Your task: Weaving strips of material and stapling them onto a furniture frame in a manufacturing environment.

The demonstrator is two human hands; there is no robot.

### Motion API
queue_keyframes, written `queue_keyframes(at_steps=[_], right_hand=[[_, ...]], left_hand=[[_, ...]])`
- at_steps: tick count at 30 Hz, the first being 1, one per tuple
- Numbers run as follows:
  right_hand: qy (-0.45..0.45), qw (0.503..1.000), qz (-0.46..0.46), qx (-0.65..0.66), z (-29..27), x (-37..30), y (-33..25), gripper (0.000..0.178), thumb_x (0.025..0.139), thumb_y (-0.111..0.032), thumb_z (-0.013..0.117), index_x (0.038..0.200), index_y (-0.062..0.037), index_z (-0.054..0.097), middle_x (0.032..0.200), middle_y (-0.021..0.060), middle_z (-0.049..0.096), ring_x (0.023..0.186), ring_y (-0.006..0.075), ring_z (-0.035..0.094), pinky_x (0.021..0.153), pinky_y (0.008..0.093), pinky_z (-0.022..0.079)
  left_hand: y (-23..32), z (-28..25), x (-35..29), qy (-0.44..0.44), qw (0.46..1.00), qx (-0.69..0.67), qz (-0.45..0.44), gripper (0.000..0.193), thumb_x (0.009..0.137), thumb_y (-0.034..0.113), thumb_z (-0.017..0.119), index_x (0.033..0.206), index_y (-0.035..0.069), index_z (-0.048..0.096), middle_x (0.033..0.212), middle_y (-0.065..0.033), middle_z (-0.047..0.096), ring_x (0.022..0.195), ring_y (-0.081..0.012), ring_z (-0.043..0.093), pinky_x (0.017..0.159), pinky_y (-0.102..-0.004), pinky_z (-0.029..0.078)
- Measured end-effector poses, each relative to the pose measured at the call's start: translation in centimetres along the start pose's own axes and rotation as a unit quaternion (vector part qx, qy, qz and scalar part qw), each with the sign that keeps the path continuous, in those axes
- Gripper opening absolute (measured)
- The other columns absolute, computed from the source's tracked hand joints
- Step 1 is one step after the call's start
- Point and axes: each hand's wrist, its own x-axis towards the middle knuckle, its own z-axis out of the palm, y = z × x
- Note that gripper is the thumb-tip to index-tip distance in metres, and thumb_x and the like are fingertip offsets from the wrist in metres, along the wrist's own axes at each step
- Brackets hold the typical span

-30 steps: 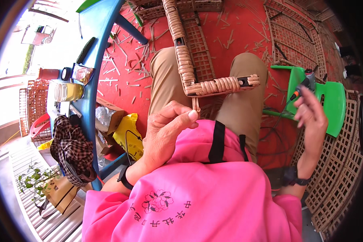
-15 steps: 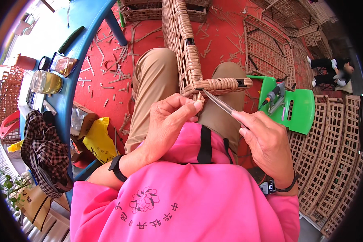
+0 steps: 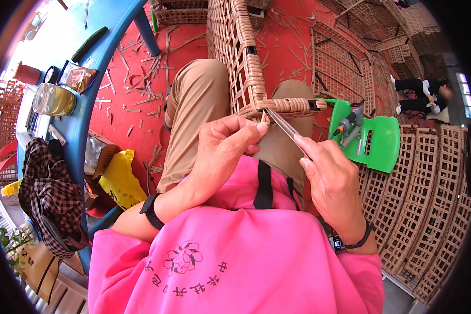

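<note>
Between my knees stands a woven wicker frame, its wrapped corner bar reaching right above my thigh. My left hand is closed in a pinch on the end of a short wicker strip, just under that corner. In my right hand is a slim, pointed metal tool with long blades; its exact kind is hard to make out. The tip touches or nearly touches the strip beside my left fingertips. The part inside my right fist is hidden.
A green plastic stool holding hand tools stands at the right, near stacked woven panels. On the left, a blue table carries a glass jar and a checked cloth. Cut strips litter the red floor. A person sits far right.
The tool's tip has shifted slightly onto the strip, and my right hand has moved a little left and down. My left hand keeps its pinch. The whole view has shifted slightly.
</note>
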Motion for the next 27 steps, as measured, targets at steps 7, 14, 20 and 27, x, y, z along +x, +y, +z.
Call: queue_keyframes(at_steps=[7,14,20,27], right_hand=[[-0.077,0.942,0.168,0.279,-0.8,0.5,2.3,0.033,0.087,0.001,0.068,0.121,-0.001,0.069,0.085,0.0056,0.061,0.073,0.0129,0.057,0.064,0.0263,0.046],[-0.133,0.866,0.267,0.402,-2.4,1.5,3.1,0.035,0.092,-0.004,0.066,0.126,-0.0034,0.068,0.087,-0.0065,0.062,0.067,0.0002,0.045,0.059,0.0167,0.038],[-0.136,0.87,0.254,0.401,-2.6,1.4,2.8,0.035,0.091,-0.002,0.064,0.127,-0.002,0.067,0.096,-0.0024,0.067,0.076,0.0028,0.052,0.068,0.0193,0.045],[-0.109,0.904,0.201,0.362,-2.1,0.9,2.5,0.035,0.09,0.001,0.064,0.124,-0.0002,0.067,0.097,0.0042,0.068,0.077,0.0079,0.057,0.07,0.0239,0.048]], left_hand=[[0.1,0.4,0.3,-0.006,1.0,0.002,-0.001,0.022,0.095,0.024,0.068,0.087,0.003,0.07,0.08,0.0001,0.066,0.067,-0.007,0.059,0.067,-0.0242,0.05],[0.3,0.8,0.5,0.004,1.0,0.002,0.003,0.022,0.096,0.024,0.068,0.086,0.004,0.068,0.083,0.0002,0.066,0.068,-0.0063,0.059,0.066,-0.0238,0.05],[-0.6,1.3,0.5,0.024,0.998,0.008,0.053,0.022,0.099,0.025,0.067,0.092,0.004,0.068,0.087,0.001,0.066,0.07,-0.0048,0.059,0.065,-0.0193,0.049],[-1.3,2.5,0.7,0.092,0.989,0.022,0.116,0.025,0.097,0.022,0.068,0.087,0.0,0.066,0.081,-0.0006,0.066,0.069,-0.0045,0.058,0.059,-0.0196,0.049]])
